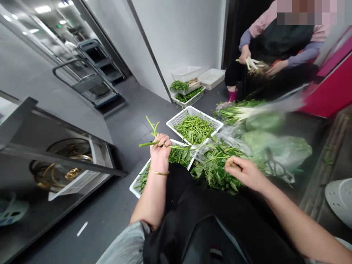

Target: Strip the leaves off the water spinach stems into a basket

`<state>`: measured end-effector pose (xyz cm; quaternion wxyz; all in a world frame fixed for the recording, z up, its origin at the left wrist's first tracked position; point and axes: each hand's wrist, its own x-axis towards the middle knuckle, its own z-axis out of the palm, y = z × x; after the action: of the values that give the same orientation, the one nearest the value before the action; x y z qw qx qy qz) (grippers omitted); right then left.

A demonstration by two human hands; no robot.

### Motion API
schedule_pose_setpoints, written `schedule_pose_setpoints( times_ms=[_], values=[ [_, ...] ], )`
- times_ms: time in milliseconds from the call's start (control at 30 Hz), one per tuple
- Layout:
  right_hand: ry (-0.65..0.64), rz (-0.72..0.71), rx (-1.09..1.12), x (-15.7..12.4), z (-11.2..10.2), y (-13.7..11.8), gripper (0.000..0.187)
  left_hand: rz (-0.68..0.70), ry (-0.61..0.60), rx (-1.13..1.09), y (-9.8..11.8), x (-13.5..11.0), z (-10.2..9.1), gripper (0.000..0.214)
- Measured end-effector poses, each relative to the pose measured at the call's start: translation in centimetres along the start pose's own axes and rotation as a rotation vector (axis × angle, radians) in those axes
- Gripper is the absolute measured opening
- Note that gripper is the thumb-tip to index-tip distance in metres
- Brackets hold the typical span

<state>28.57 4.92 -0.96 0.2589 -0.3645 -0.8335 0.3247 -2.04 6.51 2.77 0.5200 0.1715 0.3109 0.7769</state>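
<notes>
My left hand (160,146) is closed around a few thin green vegetable stems (146,144) that stick out on both sides of the fist. It is raised over a white basket (134,191) of leafy green pieces. My right hand (243,171) has its fingers curled together above a heap of leafy greens (216,170); whatever may be between the fingertips is hidden. Beyond both hands sits a second white basket (176,119), slotted, with many cut green stems (195,128) inside.
Ahead on the right, a seated co-worker (286,40) holds white-stalked scallions (253,64). Plastic-bagged vegetables (277,143) lie on my right. White trays (188,97) of greens stand by the wall. A metal shelf (63,165) is at left, a trolley (90,80) behind it.
</notes>
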Motion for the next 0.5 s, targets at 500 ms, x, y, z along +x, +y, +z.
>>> schedule_pose_setpoints(
  times_ms=[500],
  values=[
    [-0.008,-0.358,-0.164,5.4,3.6,-1.7,0.033,-0.123,-0.081,-0.078,-1.3,-3.1,2.8,0.031]
  ],
)
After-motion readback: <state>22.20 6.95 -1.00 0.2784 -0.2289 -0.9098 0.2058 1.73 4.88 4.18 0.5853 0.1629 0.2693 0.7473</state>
